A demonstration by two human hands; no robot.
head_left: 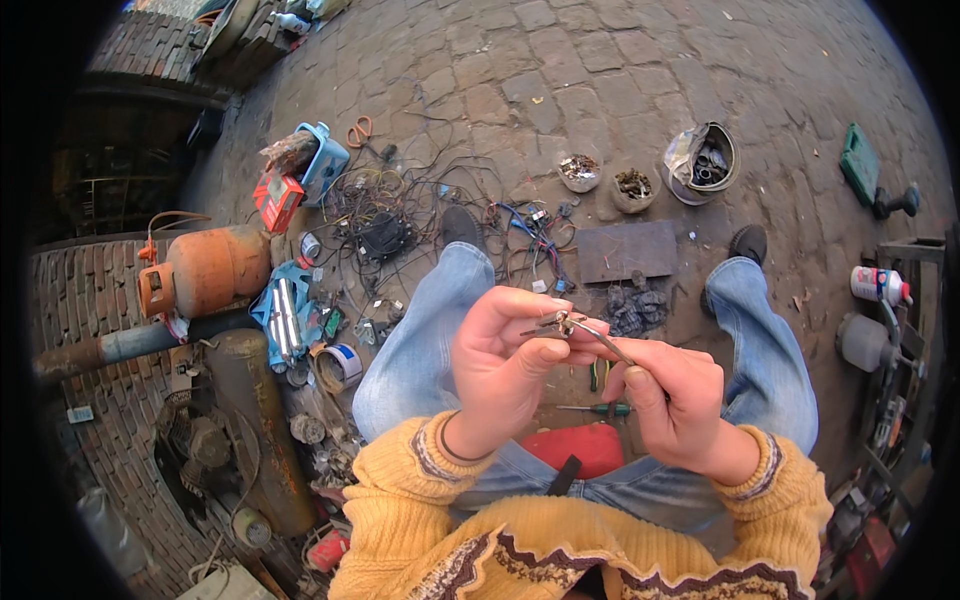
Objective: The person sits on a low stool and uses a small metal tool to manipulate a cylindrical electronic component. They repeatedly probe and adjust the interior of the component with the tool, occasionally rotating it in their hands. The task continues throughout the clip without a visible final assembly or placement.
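Small metal part [562, 322] pinched by left hand [505, 365], right hand [672, 400] applying pliers [608, 345].

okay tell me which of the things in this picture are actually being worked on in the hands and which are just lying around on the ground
In hand:
- small metal part, pinched in the left hand
- thin metal tool, held by the right hand against that part

Lying about:
- orange gas cylinder
- tangle of wires
- green-handled screwdriver
- roll of tape
- two small bowls of scrap bits
- orange-handled scissors
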